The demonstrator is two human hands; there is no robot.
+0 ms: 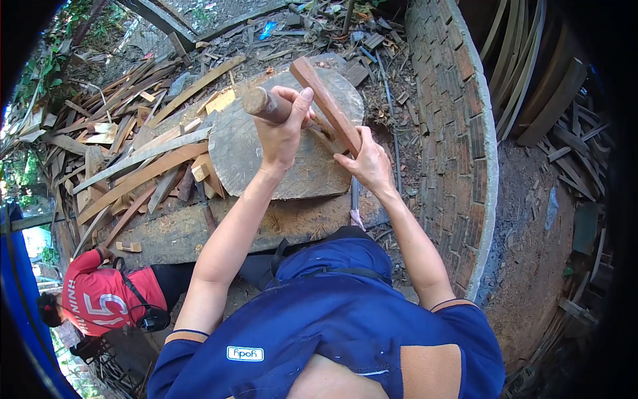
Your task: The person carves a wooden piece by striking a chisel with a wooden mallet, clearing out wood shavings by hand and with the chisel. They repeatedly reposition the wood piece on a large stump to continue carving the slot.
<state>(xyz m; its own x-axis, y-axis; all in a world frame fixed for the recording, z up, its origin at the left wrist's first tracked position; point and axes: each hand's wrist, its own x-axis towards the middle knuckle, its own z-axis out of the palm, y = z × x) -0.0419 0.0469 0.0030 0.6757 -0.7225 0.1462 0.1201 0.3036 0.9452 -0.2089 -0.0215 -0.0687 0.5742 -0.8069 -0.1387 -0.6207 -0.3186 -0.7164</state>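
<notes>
My left hand [282, 130] is wrapped round a thick wooden handle [261, 103], its round end tilted up toward the camera; the tool's far end is hidden behind my fingers and the wood. In my right hand [369, 161] is the lower end of a reddish-brown wooden bar [324, 100], which slants up and left. Both hands are over a large round wooden block [242, 156] with a grey, worn top. The bar's upper end lies just right of my left fingertips, and whether they touch it I cannot tell.
Scrap wood strips [143, 166] are piled left of the block. A curved brick wall [458, 133] rises on the right, with long boards [525, 60] behind it. A person in a red shirt [109, 299] is at lower left, near a small wooden piece [129, 247].
</notes>
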